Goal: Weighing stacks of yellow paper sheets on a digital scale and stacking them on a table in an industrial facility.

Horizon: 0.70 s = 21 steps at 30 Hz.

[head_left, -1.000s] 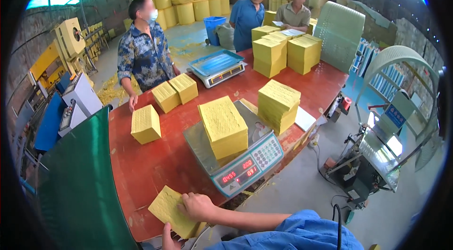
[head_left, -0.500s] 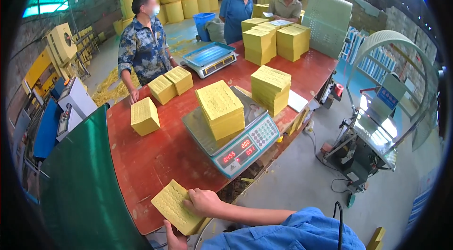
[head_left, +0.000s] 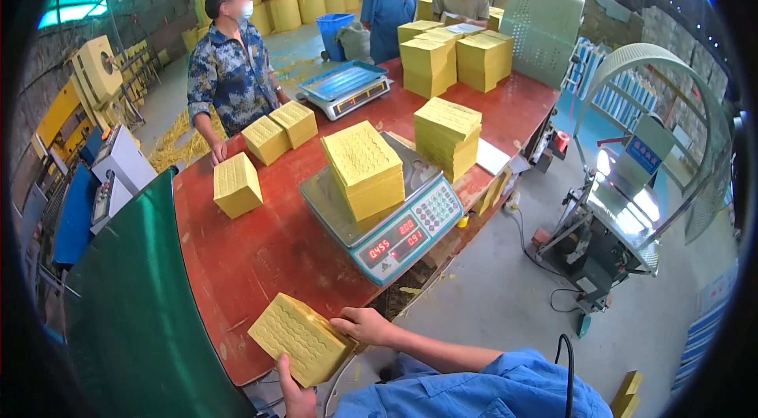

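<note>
A thick stack of yellow paper (head_left: 298, 343) with wavy scalloped markings is tilted at the table's near corner, one long side showing. My left hand (head_left: 295, 391) grips its near edge, thumb up along the marked face. At the far right edge, my right hand (head_left: 366, 326) has curled fingers against the stack; their tips are partly hidden. Beyond my hands, a digital scale (head_left: 379, 232) with lit red digits bears another yellow paper stack (head_left: 365, 169). Right of that, a further stack (head_left: 448, 134) stands on the table.
On the red table (head_left: 260, 276) stand more yellow stacks (head_left: 237, 185) and a second scale (head_left: 344, 90) with a blue tray. A person (head_left: 233, 74) in camouflage touches the left edge; two people are at the far end. A metal machine (head_left: 616, 213) stands right, green sheeting (head_left: 130, 299) left.
The stack in my hands has tipped, so its side now shows. My right hand has shifted from the marked face to the far right edge. My left thumb has come onto the face.
</note>
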### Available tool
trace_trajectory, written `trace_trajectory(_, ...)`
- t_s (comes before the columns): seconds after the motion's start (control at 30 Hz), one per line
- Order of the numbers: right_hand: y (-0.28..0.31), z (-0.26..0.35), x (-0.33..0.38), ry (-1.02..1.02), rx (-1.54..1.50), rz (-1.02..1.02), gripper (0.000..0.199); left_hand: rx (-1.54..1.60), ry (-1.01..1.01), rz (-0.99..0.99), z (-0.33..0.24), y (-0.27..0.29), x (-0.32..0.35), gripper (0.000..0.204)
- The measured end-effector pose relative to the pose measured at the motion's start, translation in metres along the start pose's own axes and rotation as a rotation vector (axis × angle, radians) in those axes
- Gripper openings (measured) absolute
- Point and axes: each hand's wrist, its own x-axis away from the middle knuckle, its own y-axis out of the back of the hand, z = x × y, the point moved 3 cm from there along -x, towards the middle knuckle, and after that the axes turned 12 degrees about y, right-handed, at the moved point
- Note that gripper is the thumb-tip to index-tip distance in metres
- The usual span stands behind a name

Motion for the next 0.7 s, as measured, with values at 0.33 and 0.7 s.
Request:
trace_trajectory(0.33,-0.037,-0.030,0.027,-0.075,-0.267,-0.056,0.048,-0.112,0.208,-0.051,0.002,0.001,0.036,0.057)
trace_trajectory(0.7,0.040,0.025,0.039,0.120,-0.373,-0.154,0.040,-0.581,0.083,-0.011,-0.040,-0.066,0.045,0.076)
